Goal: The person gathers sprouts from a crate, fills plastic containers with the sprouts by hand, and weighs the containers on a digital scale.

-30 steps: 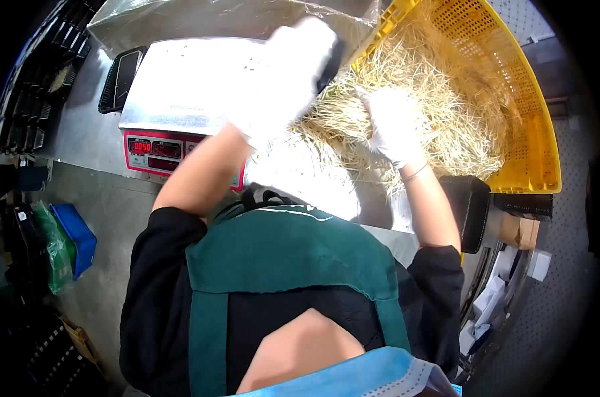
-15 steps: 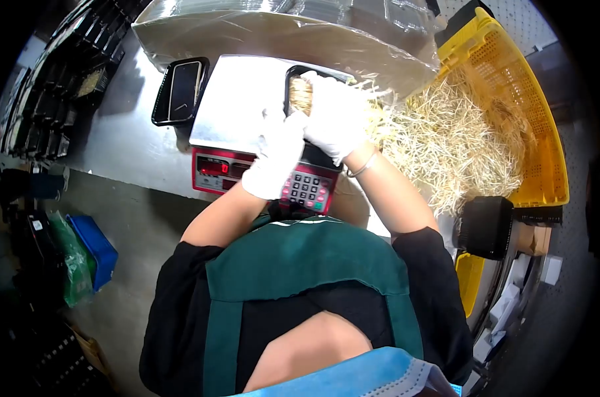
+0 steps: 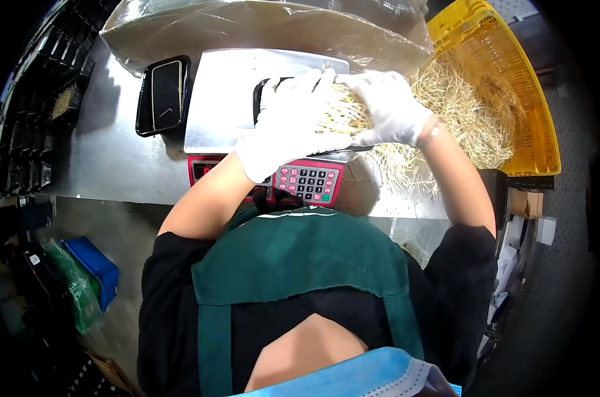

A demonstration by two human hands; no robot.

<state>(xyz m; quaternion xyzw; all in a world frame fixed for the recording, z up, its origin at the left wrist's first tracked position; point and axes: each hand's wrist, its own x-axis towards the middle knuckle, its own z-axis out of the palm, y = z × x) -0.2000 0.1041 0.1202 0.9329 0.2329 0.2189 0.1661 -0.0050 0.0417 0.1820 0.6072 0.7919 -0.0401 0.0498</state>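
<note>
white-gloved, the left hand (image 3: 287,126) spreads over pale sprouts (image 3: 343,114) in a black tray (image 3: 257,106) on the red-fronted scale (image 3: 217,99); the right hand (image 3: 392,106) curves over their right side, whether pinching any i cannot tell; the metal desk (image 3: 108,142) also bears a loose sprout heap (image 3: 469,122) beside the yellow crate (image 3: 535,112)

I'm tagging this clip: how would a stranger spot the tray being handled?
On the table, find the red-fronted scale. Over it, the left hand and right hand partly cover a black tray. Unlike the other tray, left of the scale, it holds sprouts.
</note>
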